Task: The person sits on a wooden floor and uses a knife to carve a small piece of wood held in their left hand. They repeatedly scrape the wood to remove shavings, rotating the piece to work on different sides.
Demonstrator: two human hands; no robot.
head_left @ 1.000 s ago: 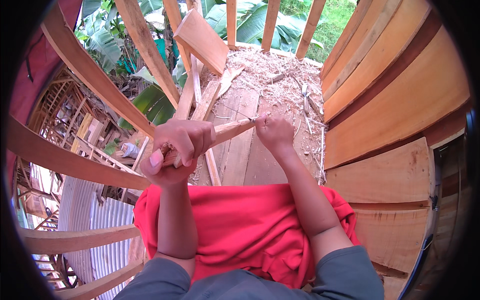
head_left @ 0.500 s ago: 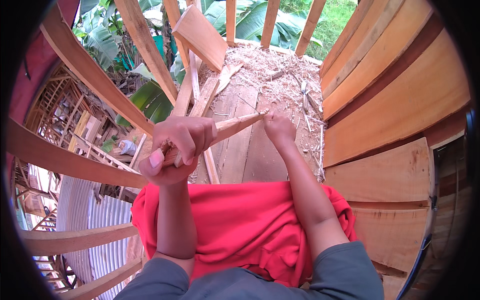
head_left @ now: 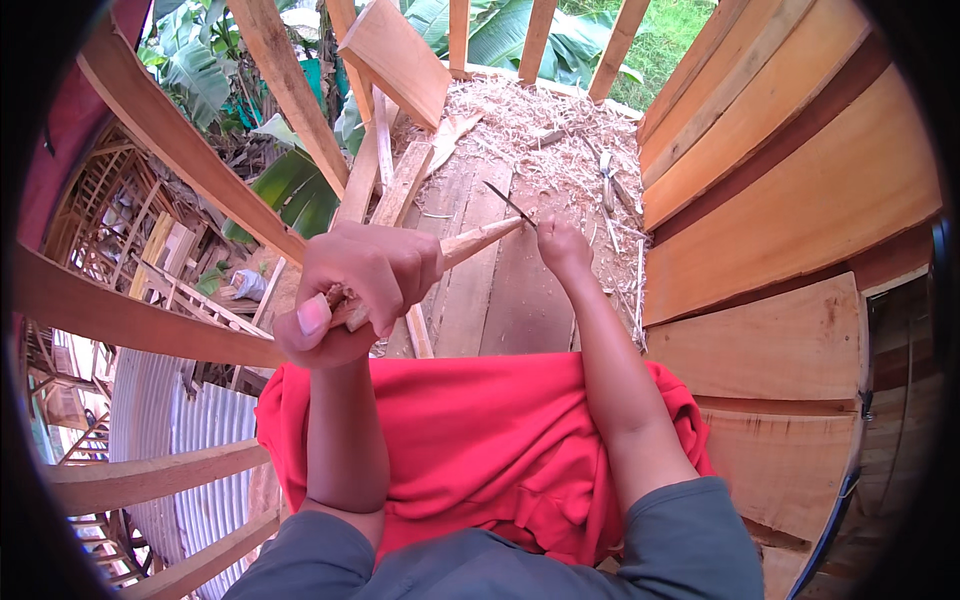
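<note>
A pale wooden stick is gripped in my left hand, its thick end at my thumb and its whittled, tapering end pointing away to the right. My right hand is closed round a knife; its handle is hidden in my fist. The thin dark blade slants up and to the left, crossing the stick's narrow tip. Whether the edge touches the wood cannot be made out. A red cloth lies over my lap under both forearms.
Wood shavings cover the far part of the plank floor. Boards and offcuts lean at the far left, near a thick wooden block. Slatted rails line the left; a plank wall stands on the right.
The knife blade shows more broadly and lies across the stick's tip. My right hand has shifted slightly right and down, while my left hand keeps its hold on the stick.
</note>
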